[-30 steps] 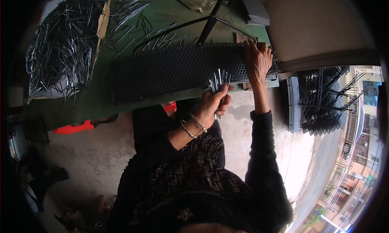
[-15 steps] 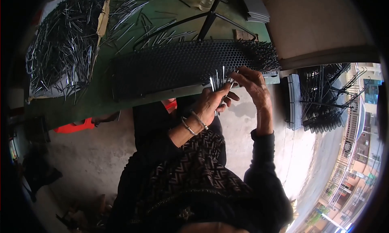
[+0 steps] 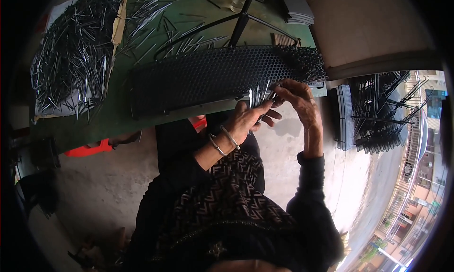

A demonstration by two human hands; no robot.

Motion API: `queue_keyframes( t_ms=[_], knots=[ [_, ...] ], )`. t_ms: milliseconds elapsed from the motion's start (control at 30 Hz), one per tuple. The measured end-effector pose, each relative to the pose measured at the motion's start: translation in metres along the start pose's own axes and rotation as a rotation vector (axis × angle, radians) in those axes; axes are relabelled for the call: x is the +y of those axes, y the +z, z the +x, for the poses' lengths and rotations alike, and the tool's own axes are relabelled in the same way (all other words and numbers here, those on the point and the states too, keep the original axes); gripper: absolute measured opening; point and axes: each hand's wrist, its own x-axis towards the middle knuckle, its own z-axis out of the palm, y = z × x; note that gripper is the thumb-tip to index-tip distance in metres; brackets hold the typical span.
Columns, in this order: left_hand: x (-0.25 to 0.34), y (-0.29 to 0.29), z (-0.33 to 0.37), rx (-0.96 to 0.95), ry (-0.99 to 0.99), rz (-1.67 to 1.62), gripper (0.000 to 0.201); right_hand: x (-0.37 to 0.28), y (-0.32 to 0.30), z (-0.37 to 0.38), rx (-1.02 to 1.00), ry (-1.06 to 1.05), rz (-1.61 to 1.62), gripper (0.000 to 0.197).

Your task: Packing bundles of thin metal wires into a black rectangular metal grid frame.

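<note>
My left hand, with two metal bangles on its wrist, is closed round a small bundle of thin metal rods that point up and away from me. Beside their upper ends my right hand is closed in a pinch; what its fingertips hold is too small to make out. Just beyond both hands lies a long black panel with honeycomb holes. Dark rods stand packed together in its right end, while the holes toward the left and middle show no rods.
The panel lies on a green table. At the left a cardboard box is heaped with rods, and more are scattered next to it. A black metal stand rises behind the panel. Black racks are at the right, near the street.
My right hand has shifted slightly to the right and down, its fingertips staying by the rods. The rods in my left hand have tilted a little and bunched closer.
</note>
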Motion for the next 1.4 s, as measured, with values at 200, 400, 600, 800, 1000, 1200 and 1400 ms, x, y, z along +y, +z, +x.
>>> queue_keyframes(
  t_ms=[200, 400, 600, 800, 1000, 1200, 1400],
  knots=[
    [0.0, 0.002, 0.008, -0.027, -0.07, -0.114, 0.039, -0.008, -0.013, -0.004, 0.066, -0.111, 0.008, 0.015],
    [-0.01, -0.007, 0.02, -0.029, -0.1, -0.16, 0.042, -0.012, -0.022, 0.016, 0.69, -0.418, -0.231, 0.015],
    [-0.027, -0.011, 0.038, -0.052, -0.144, -0.323, 0.032, 0.017, -0.029, 0.05, 0.811, -0.451, -0.413, 0.015],
    [-0.019, -0.008, 0.031, -0.07, -0.157, -0.302, 0.034, 0.019, -0.029, 0.054, 0.826, -0.387, -0.494, 0.017],
    [-0.019, -0.006, 0.026, 0.032, -0.224, -0.3, 0.033, 0.013, -0.039, 0.054, 0.714, -0.384, -0.469, 0.018],
    [-0.034, -0.007, 0.026, 0.118, -0.105, -0.368, 0.029, 0.015, -0.045, 0.061, 0.604, -0.39, -0.629, 0.017],
    [-0.029, -0.004, 0.02, 0.085, -0.034, -0.272, 0.029, 0.011, -0.032, 0.067, 0.672, -0.493, -0.902, 0.014]
  ],
)
